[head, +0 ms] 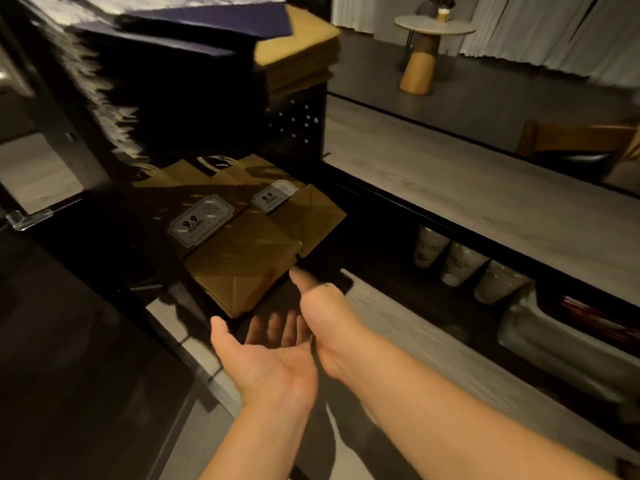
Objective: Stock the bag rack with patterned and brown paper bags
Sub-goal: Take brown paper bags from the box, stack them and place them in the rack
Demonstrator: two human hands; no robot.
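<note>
Black bag rack (294, 123) fills the left of the head view, perforated side panel facing the room. Upper tier holds a tall stack of dark patterned bags (194, 39), brown paper bags (304, 53) piled against its right end. Print on the dark ones is too blurred to read.

Lower shelf: two flat stacks of brown bags side by side. Left stack (239, 265) juts over the shelf's front edge, slightly skewed. Right stack (308, 216) sits further in. Each carries a price label reading 9.9; left label (202, 220), right label (273, 197).

Below the shelf front: left hand (266, 355) palm up, fingers relaxed, grasping nothing, just under the overhanging left stack. Can't tell if it touches. Right hand (325, 313) next to it, thumb pointing at that stack's near right corner, fingers partly hidden, nothing visibly held.

Further right, worktop (485, 202) with paper cups (460, 265) on their sides on the shelf below. Round table (433, 27) at the back.

Judgement: both tiers are loaded, so this looks like squaring up the lower brown stack. Next move probably calls for both palms against the overhanging edge, pushing evenly so the stack slides back without fanning out.
</note>
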